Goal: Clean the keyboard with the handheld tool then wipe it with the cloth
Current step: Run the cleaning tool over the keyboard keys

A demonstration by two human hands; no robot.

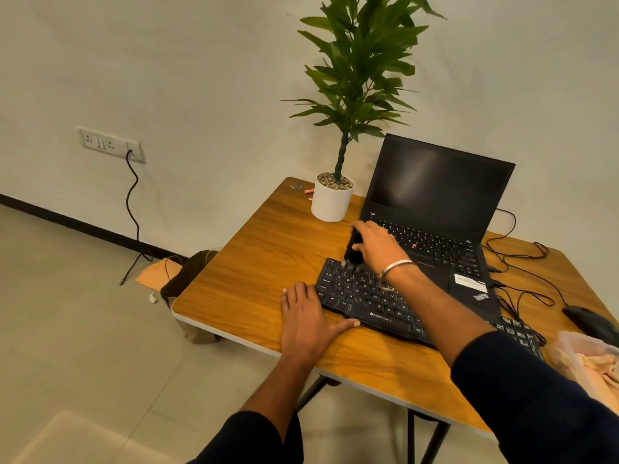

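A black keyboard lies slanted on the wooden table, in front of the laptop. My right hand grips a black handheld tool and holds its lower end on the keyboard's far left corner keys. My right forearm crosses over the keyboard's middle and hides part of it. My left hand rests flat on the table at the keyboard's left end, thumb stretched along its front edge. A peach cloth lies at the table's right edge, partly cut off by the frame.
An open black laptop stands behind the keyboard. A white pot with a tall green plant stands at the table's far corner. A black mouse and several cables lie to the right. A bag sits on the floor to the left.
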